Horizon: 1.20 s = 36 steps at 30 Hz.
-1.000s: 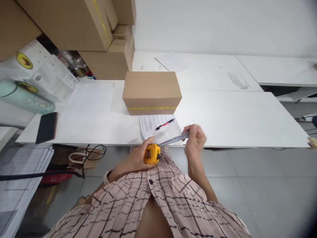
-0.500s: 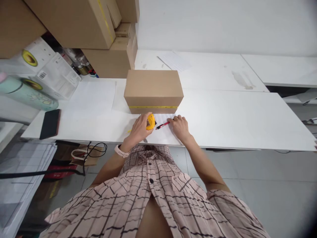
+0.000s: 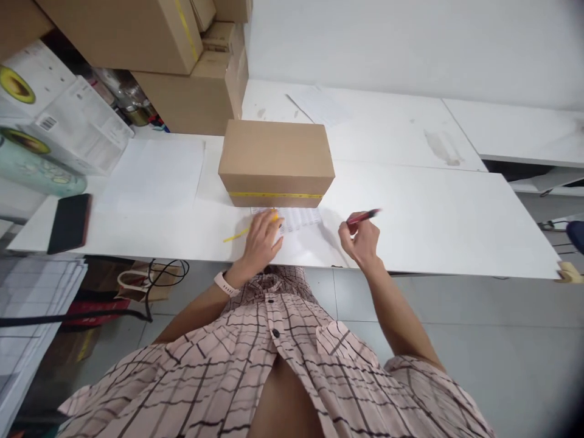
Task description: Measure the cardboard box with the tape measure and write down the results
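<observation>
From the head camera, your left hand (image 3: 261,241) lies on the white table (image 3: 433,225) just in front of the cardboard box (image 3: 276,159). Its fingers are curled down over the yellow tape measure (image 3: 275,216), which is mostly hidden under them. Beside it is the printed sheet (image 3: 298,218). Your right hand (image 3: 362,238) is raised near the table edge, with its fingertips pinching the red pen (image 3: 364,215). A black phone (image 3: 68,222) lies far to the left.
</observation>
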Tool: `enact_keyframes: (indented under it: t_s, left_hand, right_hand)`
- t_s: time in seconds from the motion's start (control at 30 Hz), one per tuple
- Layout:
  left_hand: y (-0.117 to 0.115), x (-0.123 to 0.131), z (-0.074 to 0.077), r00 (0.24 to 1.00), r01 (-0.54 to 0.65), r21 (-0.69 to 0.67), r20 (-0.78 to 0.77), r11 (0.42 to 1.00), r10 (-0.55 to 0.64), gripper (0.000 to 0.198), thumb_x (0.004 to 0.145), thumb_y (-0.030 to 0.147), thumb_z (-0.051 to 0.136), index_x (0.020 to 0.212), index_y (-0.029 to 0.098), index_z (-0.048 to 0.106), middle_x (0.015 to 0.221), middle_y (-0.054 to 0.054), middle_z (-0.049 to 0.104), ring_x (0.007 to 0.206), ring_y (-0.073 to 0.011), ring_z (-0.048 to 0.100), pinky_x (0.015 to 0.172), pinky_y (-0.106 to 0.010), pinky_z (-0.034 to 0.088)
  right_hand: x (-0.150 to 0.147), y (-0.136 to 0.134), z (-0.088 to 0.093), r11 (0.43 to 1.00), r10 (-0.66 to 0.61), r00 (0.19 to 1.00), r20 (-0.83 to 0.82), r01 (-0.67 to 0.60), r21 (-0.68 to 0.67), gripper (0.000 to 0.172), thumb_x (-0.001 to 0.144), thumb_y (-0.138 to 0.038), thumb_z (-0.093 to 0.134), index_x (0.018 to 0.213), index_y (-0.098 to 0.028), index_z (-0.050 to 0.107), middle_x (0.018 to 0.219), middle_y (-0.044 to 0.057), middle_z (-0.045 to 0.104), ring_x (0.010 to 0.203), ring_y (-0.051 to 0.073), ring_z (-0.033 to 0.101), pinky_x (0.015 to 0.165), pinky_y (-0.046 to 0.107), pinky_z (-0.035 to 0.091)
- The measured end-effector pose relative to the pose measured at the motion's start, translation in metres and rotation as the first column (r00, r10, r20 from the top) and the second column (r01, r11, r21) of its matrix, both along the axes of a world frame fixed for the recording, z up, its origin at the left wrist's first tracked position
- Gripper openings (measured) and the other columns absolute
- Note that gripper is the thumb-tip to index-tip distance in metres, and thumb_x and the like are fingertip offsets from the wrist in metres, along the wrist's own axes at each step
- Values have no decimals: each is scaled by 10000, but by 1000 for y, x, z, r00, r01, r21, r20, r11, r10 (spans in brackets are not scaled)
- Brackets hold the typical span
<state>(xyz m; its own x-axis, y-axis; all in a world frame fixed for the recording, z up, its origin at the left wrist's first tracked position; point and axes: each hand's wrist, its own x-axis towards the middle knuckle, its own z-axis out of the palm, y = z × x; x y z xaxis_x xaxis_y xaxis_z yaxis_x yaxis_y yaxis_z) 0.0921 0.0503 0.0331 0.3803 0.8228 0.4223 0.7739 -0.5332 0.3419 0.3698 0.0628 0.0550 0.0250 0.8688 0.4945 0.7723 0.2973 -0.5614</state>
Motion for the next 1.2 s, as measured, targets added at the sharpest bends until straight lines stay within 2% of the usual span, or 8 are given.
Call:
enact_keyframes:
  t_s: [0.03, 0.1, 0.17, 0.23, 0.37, 0.47, 0.63, 1.2]
  left_hand:
    - [-7, 10, -3, 997, 78, 19, 12, 997, -78, 379, 964, 208, 509, 1336, 144, 545, 1418, -169, 577, 1416, -310, 458, 1203, -553, 353]
    - [-20, 31, -11, 976, 217, -13, -23, 976, -217, 378, 983, 234, 485, 1339, 125, 553, 1397, -165, 609, 1408, -286, 484, 1193, -503, 392]
    - [-28, 50, -20, 952, 271, -94, -122, 958, -282, 496, 958, 303, 555, 1385, 53, 519, 1476, -219, 543, 1455, -332, 427, 1200, -504, 378]
    - [-31, 61, -28, 929, 256, -161, -232, 953, -288, 671, 919, 364, 632, 1446, -9, 449, 1559, -260, 431, 1497, -381, 344, 1225, -523, 321]
    - [-30, 65, -33, 896, 207, -211, -352, 955, -272, 729, 943, 384, 620, 1513, 3, 373, 1606, -229, 373, 1525, -358, 294, 1258, -506, 236]
    - [-30, 63, -30, 887, 196, -204, -380, 959, -262, 722, 959, 395, 605, 1529, 23, 363, 1604, -205, 390, 1525, -350, 296, 1255, -497, 237]
    - [-30, 62, -30, 886, 211, -191, -377, 959, -270, 704, 963, 413, 602, 1521, 43, 385, 1581, -193, 430, 1512, -352, 318, 1250, -492, 239]
    - [-30, 63, -39, 896, 220, -131, -365, 967, -253, 746, 943, 436, 642, 1508, 19, 391, 1559, -218, 449, 1489, -368, 350, 1245, -497, 245]
  right_hand:
    - [-5, -3, 2, 1000, -24, 979, -202, 22, -12, 37, 841, -233, 529, 867, -226, 504, 689, -19, 570, 583, 150, 529, 562, 289, 375]
    - [-19, -5, 3, 998, -19, 853, -522, -14, -59, 58, 839, -240, 530, 884, -236, 494, 687, -43, 546, 557, 135, 521, 553, 279, 404]
    - [-36, -3, -2, 989, -2, 734, -679, -100, -111, 79, 846, -270, 552, 913, -231, 533, 672, -53, 545, 547, 128, 523, 565, 278, 431]
    - [-49, 2, -12, 960, -1, 693, -721, -202, -195, 149, 858, -324, 591, 957, -213, 595, 689, -34, 596, 591, 137, 570, 624, 293, 472]
    - [-59, 14, -35, 896, -19, 710, -704, -301, -327, 250, 824, -418, 691, 933, -202, 629, 813, 17, 672, 723, 161, 621, 709, 313, 499]
    - [-59, 21, -42, 904, -27, 759, -651, -259, -339, 194, 841, -378, 655, 806, -227, 538, 692, -34, 580, 629, 138, 534, 627, 285, 439]
    - [-58, 25, -40, 928, -11, 870, -493, -175, -329, 188, 849, -284, 549, 717, -246, 420, 580, -75, 410, 560, 128, 406, 566, 278, 319]
    - [-60, 23, -42, 918, 48, 912, -407, -201, -341, 181, 856, -300, 540, 732, -250, 419, 586, -63, 449, 565, 139, 426, 582, 290, 336]
